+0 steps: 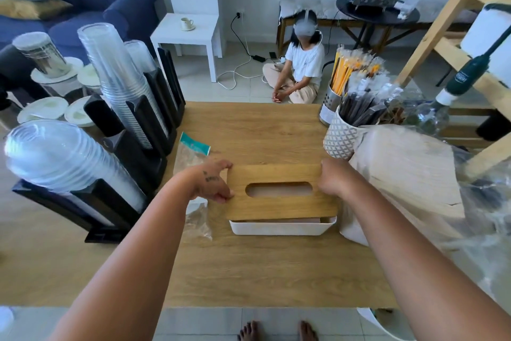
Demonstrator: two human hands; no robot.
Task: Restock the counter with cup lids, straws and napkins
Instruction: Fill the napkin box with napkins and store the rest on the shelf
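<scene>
A white napkin box [282, 227] stands mid-table with a wooden lid [279, 206] held just above it, slightly off toward the far side. My left hand [214, 181] grips the lid's left edge and my right hand [333, 180] grips its right edge. Brownish napkins show through the lid's oval slot. Domed clear cup lids [55, 158] fill the near slot of a black organiser [110, 202] on the left. Yellow straws [348, 69] stand in a steel holder, and dark straws [362, 108] in a patterned cup [341, 139].
Clear cup stacks [119, 78] lean in the organiser. An empty plastic wrapper [190, 158] lies left of the box. A large plastic bag of beige napkins [409, 175] crowds the right side. A person sits on the floor beyond the wooden table [249, 271].
</scene>
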